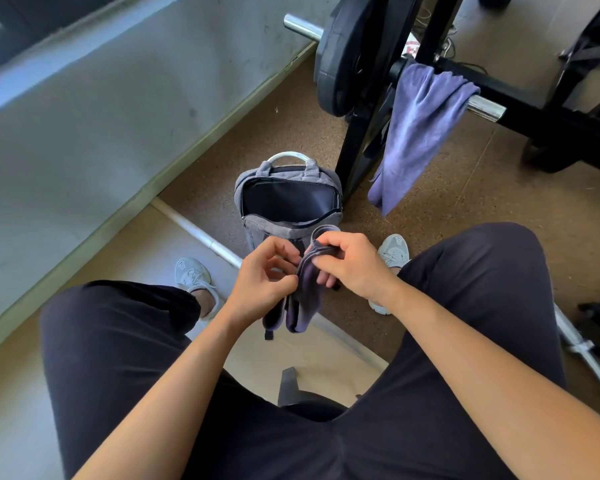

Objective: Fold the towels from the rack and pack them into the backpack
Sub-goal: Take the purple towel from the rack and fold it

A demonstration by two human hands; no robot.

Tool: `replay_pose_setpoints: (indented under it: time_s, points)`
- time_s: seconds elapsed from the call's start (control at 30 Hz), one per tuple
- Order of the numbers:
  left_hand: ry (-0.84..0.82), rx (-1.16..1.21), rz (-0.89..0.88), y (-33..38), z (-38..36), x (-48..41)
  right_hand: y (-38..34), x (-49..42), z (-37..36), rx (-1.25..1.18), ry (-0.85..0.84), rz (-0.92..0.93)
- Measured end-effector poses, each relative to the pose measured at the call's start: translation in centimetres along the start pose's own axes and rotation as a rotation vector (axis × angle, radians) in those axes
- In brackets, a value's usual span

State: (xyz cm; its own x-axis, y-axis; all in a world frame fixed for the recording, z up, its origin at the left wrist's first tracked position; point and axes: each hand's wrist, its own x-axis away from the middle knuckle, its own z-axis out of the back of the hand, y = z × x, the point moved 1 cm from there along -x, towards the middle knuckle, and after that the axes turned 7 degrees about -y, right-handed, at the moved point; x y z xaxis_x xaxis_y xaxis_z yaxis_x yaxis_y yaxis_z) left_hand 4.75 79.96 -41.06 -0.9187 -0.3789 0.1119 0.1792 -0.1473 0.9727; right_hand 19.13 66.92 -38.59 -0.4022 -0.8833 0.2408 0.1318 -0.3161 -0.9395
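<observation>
Left hand (261, 276), right hand (351, 265): curled fingers (326, 240) pinching dark towel (305, 296) near backpack (284, 229)

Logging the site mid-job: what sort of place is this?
Most likely a gym weight room: a black round weight plate sits on a chrome barbell beside a black steel rack, and a purple cloth towel hangs over one of its arms.

Both hands (312, 268) pinch dark towel (303, 299) above open backpack (288, 202).

No legible text, red label (412, 47) (perhaps printed) blurred
</observation>
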Motion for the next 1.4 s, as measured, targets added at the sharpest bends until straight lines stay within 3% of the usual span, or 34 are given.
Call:
replay_pose_setpoints:
  time_s: [0.17, 0.43, 0.67, 1.0, 1.4]
  points:
    - [-0.029, -0.202, 0.031, -1.1, -0.5, -0.3, 0.1, -0.2, 1.1, -0.243, 0.050, 0.031]
    - [-0.041, -0.176, -0.017, 0.1, -0.7, -0.3, -0.4, 0.4, 1.8, -0.393, 0.029, 0.061]
    - [0.022, -0.181, -0.136, 1.1, -0.9, 0.1, -0.7, 0.7, 0.9, -0.389, -0.036, 0.050]
    - [-0.038, -0.255, -0.101, 0.9, -0.3, 0.0, -0.4, 0.4, 0.9, -0.422, -0.046, 0.046]
    - [-0.122, -0.496, 0.349, -4.4, -0.7, -1.3, -0.9, 0.5, 2.8, -0.645, -0.014, 0.092]
